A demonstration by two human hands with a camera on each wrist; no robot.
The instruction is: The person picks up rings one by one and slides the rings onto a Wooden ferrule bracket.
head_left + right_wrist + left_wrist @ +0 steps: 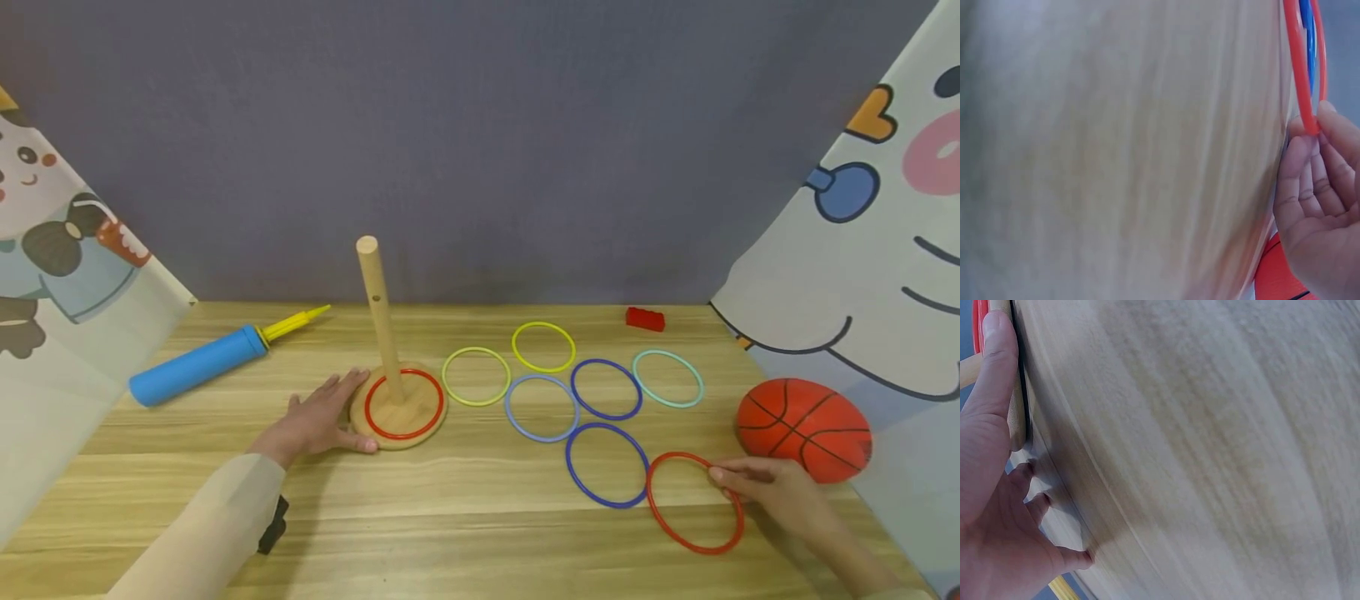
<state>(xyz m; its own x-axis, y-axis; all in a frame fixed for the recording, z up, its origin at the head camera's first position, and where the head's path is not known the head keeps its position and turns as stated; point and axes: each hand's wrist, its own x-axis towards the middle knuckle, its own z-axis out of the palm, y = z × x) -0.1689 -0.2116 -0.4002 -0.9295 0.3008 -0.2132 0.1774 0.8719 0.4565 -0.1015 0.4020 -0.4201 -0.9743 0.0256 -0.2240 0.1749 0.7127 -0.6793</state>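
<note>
A wooden peg stand (384, 333) with a round base rises left of the table's middle, and one red ring (373, 419) lies around its post. My left hand (318, 423) rests against the base's left edge, thumb and fingers spread along the rim; in the left wrist view the thumb (999, 369) lies on the base. At the right, my right hand (776, 493) pinches the edge of another red ring (693, 550) between thumb and fingers. The right wrist view shows this held ring (1300, 81) at the fingertips.
Several loose rings lie mid-table, among them a yellow ring (543, 324) and a dark blue ring (606, 505). A basketball-patterned ball (806, 425) sits beside the right hand. A blue pump (198, 365) lies at the left, a red block (645, 319) at the back.
</note>
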